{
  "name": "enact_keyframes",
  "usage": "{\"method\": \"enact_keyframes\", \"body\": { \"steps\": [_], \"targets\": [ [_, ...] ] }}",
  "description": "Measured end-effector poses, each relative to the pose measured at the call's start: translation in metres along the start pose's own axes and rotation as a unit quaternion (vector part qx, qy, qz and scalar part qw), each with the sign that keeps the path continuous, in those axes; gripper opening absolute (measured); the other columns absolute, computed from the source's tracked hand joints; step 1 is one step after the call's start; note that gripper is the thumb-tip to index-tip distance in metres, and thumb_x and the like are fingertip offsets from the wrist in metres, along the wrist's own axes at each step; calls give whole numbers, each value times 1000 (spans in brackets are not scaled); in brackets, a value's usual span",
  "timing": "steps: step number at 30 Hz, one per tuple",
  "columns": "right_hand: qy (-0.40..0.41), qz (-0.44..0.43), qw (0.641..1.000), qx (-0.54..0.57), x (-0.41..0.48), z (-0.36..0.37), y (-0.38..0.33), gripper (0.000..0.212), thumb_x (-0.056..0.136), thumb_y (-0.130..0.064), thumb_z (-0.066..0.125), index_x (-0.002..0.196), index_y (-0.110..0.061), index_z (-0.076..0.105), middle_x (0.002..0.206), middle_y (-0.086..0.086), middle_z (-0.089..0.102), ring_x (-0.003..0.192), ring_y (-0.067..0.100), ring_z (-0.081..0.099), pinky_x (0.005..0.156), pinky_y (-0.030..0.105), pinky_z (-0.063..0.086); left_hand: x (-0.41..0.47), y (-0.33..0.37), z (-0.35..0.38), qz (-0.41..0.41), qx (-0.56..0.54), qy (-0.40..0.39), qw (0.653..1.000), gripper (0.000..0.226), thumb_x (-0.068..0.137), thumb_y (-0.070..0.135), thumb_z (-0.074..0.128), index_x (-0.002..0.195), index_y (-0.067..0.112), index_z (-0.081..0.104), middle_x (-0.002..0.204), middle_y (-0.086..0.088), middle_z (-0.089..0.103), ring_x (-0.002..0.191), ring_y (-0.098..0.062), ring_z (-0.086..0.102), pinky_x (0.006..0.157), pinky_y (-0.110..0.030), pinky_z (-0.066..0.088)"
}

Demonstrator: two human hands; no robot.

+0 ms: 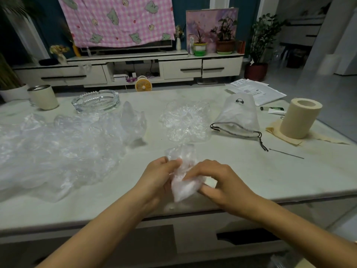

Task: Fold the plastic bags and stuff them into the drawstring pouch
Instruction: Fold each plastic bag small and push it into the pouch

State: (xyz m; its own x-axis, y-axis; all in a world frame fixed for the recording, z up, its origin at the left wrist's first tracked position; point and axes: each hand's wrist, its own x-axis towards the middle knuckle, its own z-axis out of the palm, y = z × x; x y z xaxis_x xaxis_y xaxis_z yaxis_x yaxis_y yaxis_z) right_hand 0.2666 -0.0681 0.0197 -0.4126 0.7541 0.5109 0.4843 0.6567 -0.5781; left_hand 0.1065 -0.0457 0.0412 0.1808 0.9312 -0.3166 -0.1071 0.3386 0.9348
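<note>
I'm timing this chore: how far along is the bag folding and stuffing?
Early on. Done: one flattened bag lies beside the drawstring pouch. In hand: the left hand and right hand grip a small bag. Left: the loose pile at left is unfolded; the pouch lies open-mouthed, contents unclear.

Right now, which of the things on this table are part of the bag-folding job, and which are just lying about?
Part of the job: bag being folded, pile of loose bags, flattened bag, drawstring pouch.
Just lying about: glass ashtray, cup, paper roll, printed papers, tube.
</note>
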Motion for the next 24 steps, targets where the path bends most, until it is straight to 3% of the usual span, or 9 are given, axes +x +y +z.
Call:
{"method": "enact_keyframes", "body": {
  "steps": [3,6,9,12,15,18,19,21,24],
  "targets": [
    [-32,130,982,136,4,-10,-3,7,87,-14,65,88,-16,72,84,-5,71,79,1,60,77,20,45,3,-4,1,45,49,10,998,17,89,11,59,102,0,62,100,-17,70,89,-26,69,74,-35,58],
    [-67,197,959,193,7,-15,1,28,90,-27,59,92,-1,70,94,20,68,84,12,56,83,39,47,0,-6,5,71,78,-14,994,45,67,25,68,106,3,64,104,-17,69,95,-30,67,73,-37,58],
    [-77,257,937,225,6,-15,3,29,92,-21,59,88,7,68,81,14,67,77,10,56,74,24,45,0,-6,5,61,85,-57,993,56,70,36,69,112,-1,61,107,-19,68,97,-31,66,84,-43,54],
    [-74,271,936,213,6,-15,4,30,92,-18,59,74,5,64,69,5,54,69,9,47,66,21,36,-3,-4,6,53,130,-107,984,61,72,51,67,113,6,60,108,-12,68,97,-21,67,84,-35,55],
    [-58,280,933,221,5,-16,1,22,91,-16,60,70,-10,66,67,0,56,68,6,48,65,17,37,-4,-6,8,99,194,-74,973,35,80,26,72,109,11,60,107,-6,67,92,-13,66,64,-18,52],
    [30,289,936,197,5,-18,1,10,81,-14,71,80,-23,66,80,-6,62,76,6,54,69,15,41,-2,-5,8,124,180,-31,975,19,88,10,59,107,12,62,105,-7,68,94,-18,66,67,-26,56],
    [69,304,934,175,5,-19,4,21,77,-14,75,91,-26,63,93,-7,63,85,6,56,75,16,44,-2,-4,8,121,159,-31,979,19,90,8,57,108,11,62,104,-8,69,93,-20,67,68,-30,58],
    [79,348,912,202,6,-22,9,45,74,-14,78,110,-27,55,112,-5,59,102,10,57,88,26,49,-3,-1,9,114,132,-43,984,19,91,6,55,109,9,62,100,-10,70,86,-21,69,64,-32,59],
    [28,379,851,362,8,-25,10,38,79,-5,70,114,-14,58,111,9,66,100,21,65,85,37,54,-4,0,13,112,116,-65,985,19,93,5,54,110,6,59,92,-17,71,69,-28,71,55,-32,58]
  ]
}}
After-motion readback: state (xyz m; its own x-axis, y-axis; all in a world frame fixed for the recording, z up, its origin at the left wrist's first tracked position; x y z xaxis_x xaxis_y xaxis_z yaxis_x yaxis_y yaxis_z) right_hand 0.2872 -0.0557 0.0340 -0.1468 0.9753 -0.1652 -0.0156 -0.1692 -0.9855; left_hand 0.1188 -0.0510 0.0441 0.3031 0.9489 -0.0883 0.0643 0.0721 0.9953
